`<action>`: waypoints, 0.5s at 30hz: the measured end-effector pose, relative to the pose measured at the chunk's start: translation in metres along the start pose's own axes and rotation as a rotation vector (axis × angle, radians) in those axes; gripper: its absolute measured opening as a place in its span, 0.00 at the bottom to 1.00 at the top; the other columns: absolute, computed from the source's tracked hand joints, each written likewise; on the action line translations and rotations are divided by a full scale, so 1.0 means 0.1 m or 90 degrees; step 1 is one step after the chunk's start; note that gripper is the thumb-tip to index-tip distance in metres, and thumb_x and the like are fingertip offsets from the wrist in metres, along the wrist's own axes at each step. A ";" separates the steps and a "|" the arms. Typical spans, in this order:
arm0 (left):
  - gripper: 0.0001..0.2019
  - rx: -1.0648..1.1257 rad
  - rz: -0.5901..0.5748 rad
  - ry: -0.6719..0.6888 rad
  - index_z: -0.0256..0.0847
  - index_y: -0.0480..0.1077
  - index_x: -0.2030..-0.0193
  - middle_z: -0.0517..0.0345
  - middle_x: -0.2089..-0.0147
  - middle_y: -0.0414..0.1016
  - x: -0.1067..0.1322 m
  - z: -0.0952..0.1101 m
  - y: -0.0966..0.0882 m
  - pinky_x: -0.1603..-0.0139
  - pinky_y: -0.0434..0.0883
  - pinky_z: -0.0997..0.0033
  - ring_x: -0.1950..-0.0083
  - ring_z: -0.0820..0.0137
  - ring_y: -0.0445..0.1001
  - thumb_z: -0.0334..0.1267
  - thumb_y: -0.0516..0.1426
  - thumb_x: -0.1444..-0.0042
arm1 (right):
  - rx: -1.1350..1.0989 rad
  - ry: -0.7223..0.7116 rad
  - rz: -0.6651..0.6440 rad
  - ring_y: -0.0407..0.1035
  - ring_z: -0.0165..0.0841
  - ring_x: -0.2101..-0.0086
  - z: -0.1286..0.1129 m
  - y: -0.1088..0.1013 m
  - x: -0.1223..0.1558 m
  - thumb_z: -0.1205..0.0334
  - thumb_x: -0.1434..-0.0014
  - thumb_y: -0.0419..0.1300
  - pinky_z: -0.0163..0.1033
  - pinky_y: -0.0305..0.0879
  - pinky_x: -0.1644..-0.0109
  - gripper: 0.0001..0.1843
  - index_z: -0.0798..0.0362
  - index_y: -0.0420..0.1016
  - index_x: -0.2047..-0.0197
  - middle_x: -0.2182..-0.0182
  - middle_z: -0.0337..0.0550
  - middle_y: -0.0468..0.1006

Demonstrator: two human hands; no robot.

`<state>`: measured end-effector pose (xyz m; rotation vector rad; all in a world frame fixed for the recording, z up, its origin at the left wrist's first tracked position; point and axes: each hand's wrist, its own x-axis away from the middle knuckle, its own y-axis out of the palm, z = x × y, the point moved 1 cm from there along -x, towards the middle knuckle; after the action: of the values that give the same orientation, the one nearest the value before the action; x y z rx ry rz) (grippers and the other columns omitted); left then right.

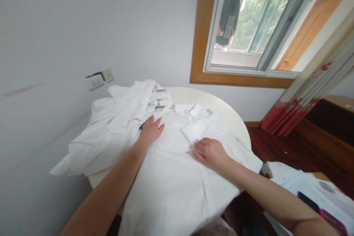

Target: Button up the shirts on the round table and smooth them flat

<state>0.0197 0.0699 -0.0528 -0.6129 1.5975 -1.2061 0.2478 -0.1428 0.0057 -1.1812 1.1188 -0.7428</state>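
Observation:
A white shirt (171,184) lies spread front-down on a round white table (221,108), its collar toward the wall. My left hand (151,129) rests flat on the shirt's left shoulder, fingers stretched out. My right hand (210,152) presses down on the shirt's right side, fingers curled low onto the cloth at the edge of a sleeve (204,131) folded over the back. Neither hand lifts anything.
A heap of other white garments (118,121) lies on the table's left side against the wall. A wall socket (95,80) sits above it. Window (249,22) behind, red-patterned curtain (304,99) and wooden cabinet (329,125) at right, papers (306,188) at lower right.

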 end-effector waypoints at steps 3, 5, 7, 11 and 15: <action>0.25 -0.001 -0.007 -0.002 0.41 0.64 0.39 0.40 0.35 0.59 -0.01 0.00 0.00 0.39 0.58 0.53 0.34 0.52 0.57 0.49 0.47 0.39 | -0.030 0.082 -0.007 0.69 0.32 0.63 0.25 -0.07 -0.01 0.54 0.34 0.47 0.34 0.57 0.63 0.19 0.51 0.76 0.64 0.66 0.43 0.78; 0.25 0.005 -0.009 -0.002 0.41 0.64 0.39 0.40 0.35 0.59 -0.01 0.00 0.01 0.39 0.58 0.53 0.34 0.52 0.57 0.48 0.47 0.39 | 0.003 0.187 0.016 0.69 0.34 0.62 0.56 -0.10 -0.05 0.56 0.34 0.46 0.35 0.58 0.62 0.18 0.51 0.76 0.62 0.63 0.45 0.78; 0.25 0.015 -0.012 -0.005 0.41 0.64 0.39 0.40 0.35 0.58 -0.01 0.00 0.01 0.39 0.58 0.52 0.34 0.52 0.57 0.48 0.47 0.39 | 0.059 0.279 0.029 0.68 0.36 0.59 0.90 -0.09 -0.08 0.60 0.35 0.47 0.36 0.59 0.58 0.16 0.52 0.75 0.59 0.61 0.47 0.77; 0.25 0.020 -0.017 -0.011 0.42 0.64 0.39 0.41 0.34 0.58 -0.01 -0.01 0.02 0.39 0.58 0.51 0.34 0.51 0.56 0.49 0.47 0.39 | 0.161 0.381 -0.031 0.66 0.41 0.57 1.33 0.01 -0.09 0.56 0.37 0.51 0.39 0.59 0.57 0.16 0.56 0.75 0.60 0.60 0.55 0.75; 0.25 0.007 -0.023 -0.008 0.41 0.63 0.38 0.40 0.35 0.58 -0.01 -0.01 0.02 0.38 0.57 0.52 0.34 0.52 0.56 0.49 0.46 0.39 | 0.201 0.401 -0.030 0.66 0.42 0.57 1.39 0.10 -0.06 0.48 0.36 0.47 0.41 0.59 0.58 0.22 0.56 0.74 0.61 0.60 0.57 0.74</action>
<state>0.0195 0.0720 -0.0540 -0.6430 1.5743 -1.2354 0.3763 -0.0890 -0.0030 -0.7170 1.4185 -1.3318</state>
